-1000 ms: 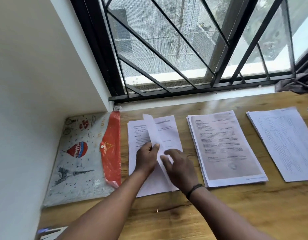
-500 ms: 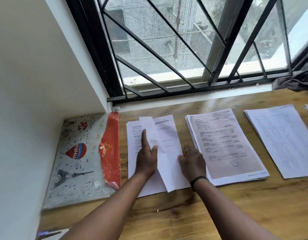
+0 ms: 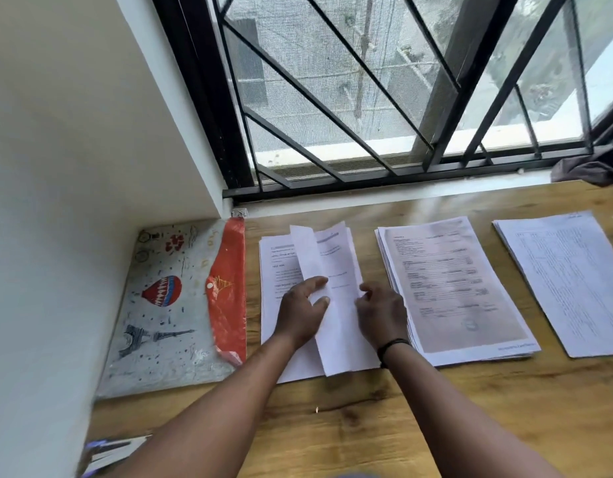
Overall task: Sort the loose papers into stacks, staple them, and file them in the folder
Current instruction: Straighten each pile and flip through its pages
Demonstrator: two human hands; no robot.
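Your wooden worktop (image 3: 367,426) carries three white printed paper stacks along its far edge, beside the balloon-print plastic folder with the orange flap (image 3: 181,305) at the far left corner. The leftmost paper stack (image 3: 277,270) is the one you are working. Over the last second the lifted top sheets (image 3: 336,305) have swung rightward, baring more of the page beneath. Your left hand (image 3: 301,315) now lies with fingers spread, thumb under the sheet's edge; your right hand (image 3: 381,315) has gone from flat to curled at its right edge. You look to be still sorting; nothing is stapled or filed.
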